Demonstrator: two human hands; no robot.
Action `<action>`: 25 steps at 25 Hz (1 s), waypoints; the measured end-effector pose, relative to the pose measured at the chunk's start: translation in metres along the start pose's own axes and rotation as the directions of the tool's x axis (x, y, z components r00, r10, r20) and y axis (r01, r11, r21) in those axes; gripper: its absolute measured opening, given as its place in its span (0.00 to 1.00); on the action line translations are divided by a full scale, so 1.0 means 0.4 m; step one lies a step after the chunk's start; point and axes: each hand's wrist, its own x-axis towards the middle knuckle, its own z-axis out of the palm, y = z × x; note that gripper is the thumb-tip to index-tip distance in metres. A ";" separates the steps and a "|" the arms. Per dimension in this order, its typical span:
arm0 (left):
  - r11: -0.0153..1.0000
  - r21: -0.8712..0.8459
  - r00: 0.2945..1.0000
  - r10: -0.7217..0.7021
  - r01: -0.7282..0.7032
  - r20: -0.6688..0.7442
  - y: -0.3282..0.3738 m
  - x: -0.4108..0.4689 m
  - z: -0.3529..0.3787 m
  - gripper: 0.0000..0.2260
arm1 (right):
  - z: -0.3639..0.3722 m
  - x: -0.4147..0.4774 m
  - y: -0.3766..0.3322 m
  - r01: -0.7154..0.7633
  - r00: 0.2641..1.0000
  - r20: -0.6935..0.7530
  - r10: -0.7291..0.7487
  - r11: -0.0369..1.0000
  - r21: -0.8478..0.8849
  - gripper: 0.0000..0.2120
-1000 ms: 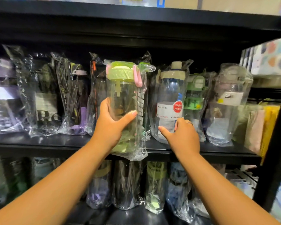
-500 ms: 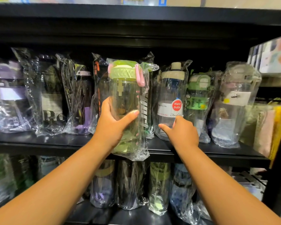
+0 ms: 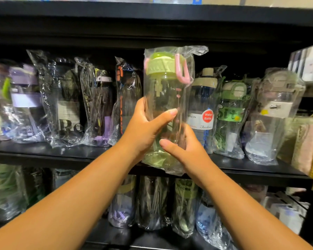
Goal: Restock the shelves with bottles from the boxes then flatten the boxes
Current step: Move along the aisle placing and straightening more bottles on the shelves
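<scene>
Head view: left hand and right hand curl fingers round the green-lidded bottle (plastic-bagged), upright.

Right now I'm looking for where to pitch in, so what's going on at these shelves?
A person is holding a plastic-wrapped green-lidded bottle upright with both hands, left hand round its middle, right hand round its lower part. Its base is at the front edge of the middle shelf, in front of a row of wrapped bottles already there. Whether it is set down yet is unclear.
</scene>
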 end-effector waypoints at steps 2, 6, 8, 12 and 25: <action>0.998 0.055 0.997 -0.027 0.023 0.072 0.005 0.005 -0.017 0.33 | -0.002 0.009 -0.009 -0.002 0.997 -0.074 0.004 1.000 0.024 0.27; 0.892 0.451 0.992 -0.030 -0.031 0.126 -0.006 0.010 -0.098 0.27 | 0.001 0.009 0.008 -0.053 0.975 -0.224 0.015 0.984 -0.167 0.35; 0.757 0.652 0.994 0.100 -0.045 -0.048 -0.041 0.003 -0.163 0.26 | 0.004 0.008 0.024 -0.116 0.957 -0.288 0.029 0.950 -0.290 0.37; 0.567 0.816 0.967 0.124 0.114 -0.221 -0.120 -0.008 -0.244 0.32 | 0.012 0.014 0.045 -0.214 0.928 -0.370 0.045 0.878 -0.428 0.37; 0.571 0.770 0.953 -0.080 0.285 -0.293 -0.161 0.059 -0.243 0.49 | 0.045 0.069 0.080 -0.341 0.883 -0.468 0.048 0.750 -0.567 0.41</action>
